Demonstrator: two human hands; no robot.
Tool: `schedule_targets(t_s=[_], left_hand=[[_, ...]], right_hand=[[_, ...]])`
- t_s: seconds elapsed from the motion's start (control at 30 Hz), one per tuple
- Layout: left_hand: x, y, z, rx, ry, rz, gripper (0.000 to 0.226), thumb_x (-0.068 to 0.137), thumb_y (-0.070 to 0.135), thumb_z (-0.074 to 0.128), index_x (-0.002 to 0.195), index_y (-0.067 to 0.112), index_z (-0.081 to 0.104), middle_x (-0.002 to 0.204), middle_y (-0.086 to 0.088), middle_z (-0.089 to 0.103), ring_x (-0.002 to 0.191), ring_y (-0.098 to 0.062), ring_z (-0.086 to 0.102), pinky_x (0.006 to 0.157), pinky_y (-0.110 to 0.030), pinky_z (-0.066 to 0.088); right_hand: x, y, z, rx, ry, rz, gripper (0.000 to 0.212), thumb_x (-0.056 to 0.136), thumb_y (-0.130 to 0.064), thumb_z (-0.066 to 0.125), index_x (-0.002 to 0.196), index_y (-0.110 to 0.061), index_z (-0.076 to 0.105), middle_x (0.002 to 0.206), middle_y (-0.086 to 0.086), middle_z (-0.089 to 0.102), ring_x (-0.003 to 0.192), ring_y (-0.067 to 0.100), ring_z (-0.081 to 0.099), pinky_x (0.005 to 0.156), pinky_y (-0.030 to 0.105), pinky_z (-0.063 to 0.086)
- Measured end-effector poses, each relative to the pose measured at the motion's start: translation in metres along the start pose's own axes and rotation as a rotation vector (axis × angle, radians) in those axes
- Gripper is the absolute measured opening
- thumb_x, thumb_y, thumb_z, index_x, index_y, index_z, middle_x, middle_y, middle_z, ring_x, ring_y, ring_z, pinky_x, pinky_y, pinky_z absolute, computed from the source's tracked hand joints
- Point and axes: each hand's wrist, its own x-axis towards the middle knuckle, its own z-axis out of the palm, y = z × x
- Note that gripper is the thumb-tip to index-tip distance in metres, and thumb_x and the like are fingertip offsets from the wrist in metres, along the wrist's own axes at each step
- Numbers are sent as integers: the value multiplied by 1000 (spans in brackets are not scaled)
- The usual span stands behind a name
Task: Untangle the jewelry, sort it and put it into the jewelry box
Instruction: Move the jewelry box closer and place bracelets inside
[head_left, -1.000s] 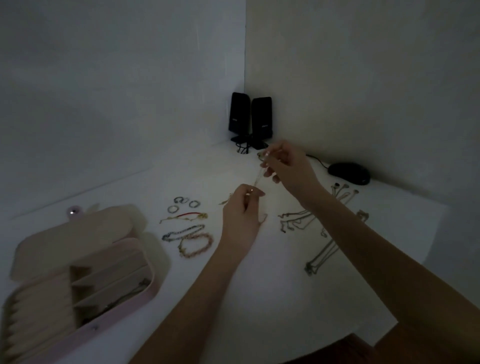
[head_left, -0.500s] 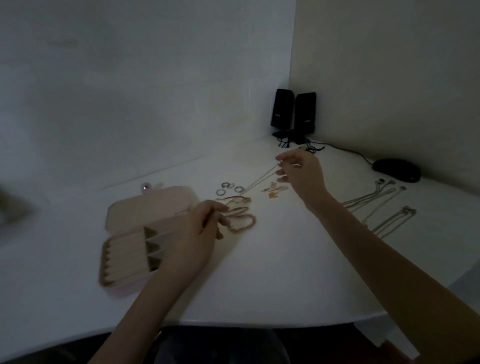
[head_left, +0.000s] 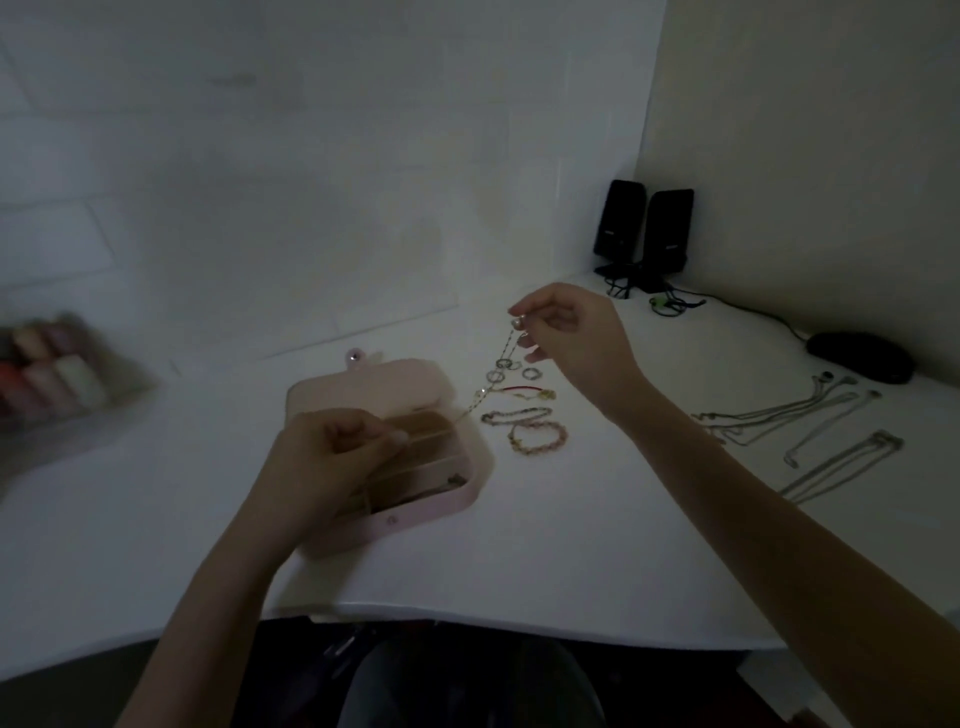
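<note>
L hand low & near, back toward camera, fingers curled in, thumb & index tip pinched together. L forearm bare, up from lower left. R hand higher & farther out, wrist bent, palm facing left, thumb & index pinched at top, other fingers loosely curled below. R forearm bare, in from lower right corner, angled up-left. Hands well apart, both clear of bench.
</note>
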Motion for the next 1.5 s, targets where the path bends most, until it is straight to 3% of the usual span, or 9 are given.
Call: schedule_targets(t_s=[0.3,0.4,0.5,0.6,0.77,1.1,1.2,1.37,1.5], left_hand=[[0,-8,-3,165,-157,36,14,81,26,71,67,28,75,80,13,72,78,6,61,64,-4,41],[-1,-6,-11,203,-140,44,8,82,26,69,83,31,75,86,17,68,83,4,60,65,-4,37],[-4,5,-11,21,-137,93,34,81,20,70,111,33,59,84,29,65,83,10,62,64,-1,42],[-9,18,-3,-222,-184,109,34,80,6,69,103,28,58,78,32,66,75,9,64,62,-5,47],[-9,1,-7,-85,33,227,19,74,15,78,85,27,66,70,11,71,69,0,66,66,-8,46],[-7,-10,1,228,-75,301,40,72,9,78,63,45,62,72,38,61,71,13,58,63,-3,38],[-4,-14,1,283,-113,304,49,71,10,80,57,53,59,76,40,60,75,12,58,64,-5,39],[-3,-7,1,312,-154,375,71,74,11,77,75,76,49,78,59,46,82,29,48,75,0,38],[0,10,13,247,-152,390,39,82,10,67,74,47,64,74,43,57,80,30,48,72,1,36]], right_hand=[[-14,-31,27,124,-181,-20,21,89,10,51,88,-5,65,77,10,66,62,11,64,57,20,52],[-20,-38,37,186,-268,-20,20,89,11,50,92,-2,66,77,11,65,63,13,65,62,24,56],[-26,-46,49,245,-340,-27,18,89,10,52,95,0,66,80,11,66,66,15,65,68,29,58],[-28,-48,56,245,-357,-50,18,89,9,53,94,-1,66,80,11,67,68,15,66,69,29,58],[-35,-29,38,38,-238,-23,14,85,2,61,96,-4,67,80,13,71,71,17,69,65,25,57],[-58,7,32,-373,-368,-7,15,77,-20,74,77,-34,68,68,-18,66,72,-2,61,68,18,46],[-60,12,35,-423,-410,-36,13,77,-18,73,79,-31,71,75,-15,67,71,0,58,65,15,44],[-58,19,28,-418,-436,-35,11,81,-13,71,90,-19,75,85,-11,70,73,1,59,67,14,45],[-52,20,2,-382,-366,-2,12,83,-10,70,89,-18,75,78,-17,67,72,-9,59,64,5,40]])
